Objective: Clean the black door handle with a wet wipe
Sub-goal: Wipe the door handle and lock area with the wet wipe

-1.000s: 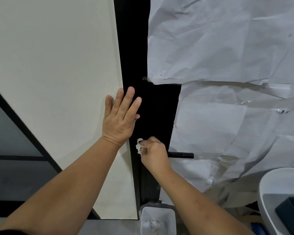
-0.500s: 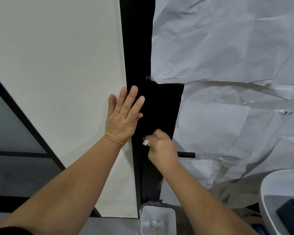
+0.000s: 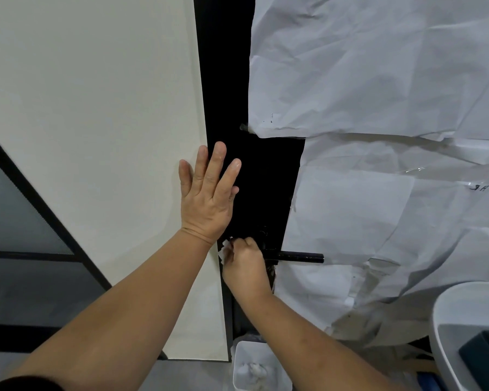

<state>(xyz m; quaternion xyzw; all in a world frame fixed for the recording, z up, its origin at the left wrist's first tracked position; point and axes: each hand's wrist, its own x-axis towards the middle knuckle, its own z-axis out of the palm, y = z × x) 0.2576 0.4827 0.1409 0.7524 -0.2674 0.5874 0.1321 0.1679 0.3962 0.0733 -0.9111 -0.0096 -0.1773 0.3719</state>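
Observation:
The black door handle (image 3: 299, 257) is a slim lever that sticks out to the right from the black door frame (image 3: 254, 182). My right hand (image 3: 244, 266) grips a crumpled white wet wipe (image 3: 223, 249) against the frame at the handle's base, and the hand hides that base. Only a corner of the wipe shows at the left of my fist. My left hand (image 3: 209, 193) lies flat with straight fingers, pressed where the cream wall panel (image 3: 96, 136) meets the frame.
Crumpled white paper (image 3: 378, 108) taped over the door fills the right side. A small white bin (image 3: 261, 368) with used wipes stands on the floor below the handle. A white basin (image 3: 463, 334) holding a dark box sits at the lower right.
My right hand with the wipe rose a little along the frame, then came back down to the handle's base. My left hand has stayed flat in place.

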